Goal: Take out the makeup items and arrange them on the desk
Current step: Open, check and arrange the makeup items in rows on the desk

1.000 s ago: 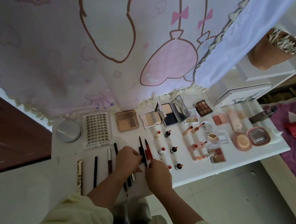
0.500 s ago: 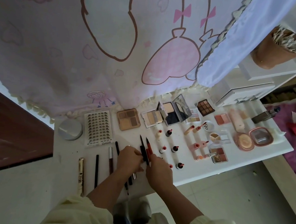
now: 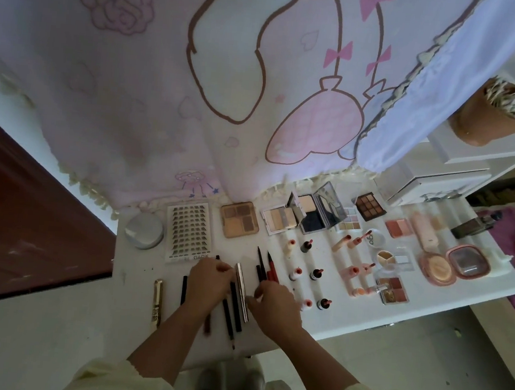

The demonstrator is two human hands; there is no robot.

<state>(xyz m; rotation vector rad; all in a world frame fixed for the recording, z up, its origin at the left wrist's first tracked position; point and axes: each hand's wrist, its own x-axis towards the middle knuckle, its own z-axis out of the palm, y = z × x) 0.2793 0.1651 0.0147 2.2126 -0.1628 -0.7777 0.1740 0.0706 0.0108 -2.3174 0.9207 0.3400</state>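
Makeup lies in rows on the white desk [image 3: 476,297]. My left hand [image 3: 210,281] and my right hand [image 3: 274,303] meet over a row of pencils at the desk's near edge. Between them lies a silver stick [image 3: 242,291]. Left fingertips hold its far end and right fingertips pinch its middle. Two black pencils [image 3: 233,313] lie just left of it, partly under my left hand. A black pen [image 3: 261,263] and a red pen [image 3: 272,267] lie just beyond my right hand.
A gold mascara tube [image 3: 157,301], a black liner [image 3: 183,288], a lash sheet [image 3: 189,232] and a round compact [image 3: 144,231] lie to the left. Palettes [image 3: 239,220], small bottles [image 3: 316,274] and blush compacts [image 3: 437,268] fill the right. A printed curtain [image 3: 196,94] hangs behind.
My left hand has shifted left and the silver stick now shows between the hands. My right hand has come down from the black and red pens onto it.
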